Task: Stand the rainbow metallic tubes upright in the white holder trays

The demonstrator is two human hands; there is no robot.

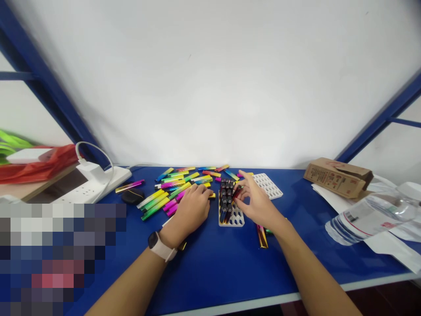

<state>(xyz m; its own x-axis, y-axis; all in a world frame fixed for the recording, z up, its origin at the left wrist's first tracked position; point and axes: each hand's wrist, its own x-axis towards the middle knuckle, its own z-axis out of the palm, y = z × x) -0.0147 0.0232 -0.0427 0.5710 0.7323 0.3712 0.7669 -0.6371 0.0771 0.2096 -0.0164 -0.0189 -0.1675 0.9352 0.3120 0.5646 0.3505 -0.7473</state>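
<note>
A white perforated rack [237,220] stands on the blue table, its left part filled with several upright dark tubes [224,200]. At the rack's right side, my right hand [255,202] pinches a slim dark reddish tube [236,193], tilted against the standing ones. My left hand [194,206] is left of the rack, palm down with fingers curled over the edge of a pile of shiny rainbow-coloured slim tubes [156,204]. A yellow tube end [212,195] shows by its fingertips; what lies beneath the fingers is hidden.
Another white perforated rack [268,185] lies behind my right hand. A few shiny tubes [262,237] are near my right forearm. To the right are a cardboard box [338,177], papers and a lying clear bottle [365,219]. A power strip [95,186] and black pouch [132,195] are left.
</note>
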